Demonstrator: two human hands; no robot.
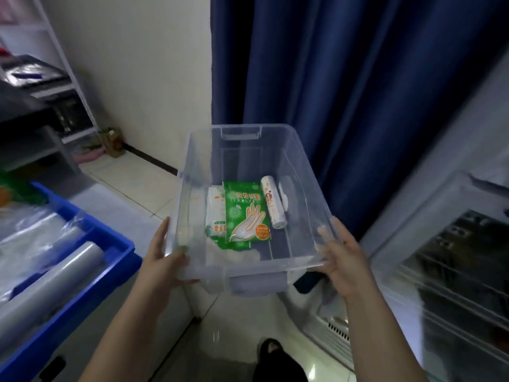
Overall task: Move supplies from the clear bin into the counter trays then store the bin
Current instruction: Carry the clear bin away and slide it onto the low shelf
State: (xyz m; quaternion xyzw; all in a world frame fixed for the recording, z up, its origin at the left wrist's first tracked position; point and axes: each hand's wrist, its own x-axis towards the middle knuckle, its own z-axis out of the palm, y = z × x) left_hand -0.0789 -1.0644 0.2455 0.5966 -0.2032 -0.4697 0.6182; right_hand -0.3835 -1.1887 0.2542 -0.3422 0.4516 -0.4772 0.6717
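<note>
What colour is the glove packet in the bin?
Green, with a white glove drawing: glove packet in the bin, head view.

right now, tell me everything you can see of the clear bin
The clear bin is a lidless, see-through plastic tub with a thick rim and a moulded handle at each short end. It is held above the floor, the left hand gripping its near left corner, the right hand its near right corner. On its bottom lie a green glove packet, a white packet and a white roll.
</note>
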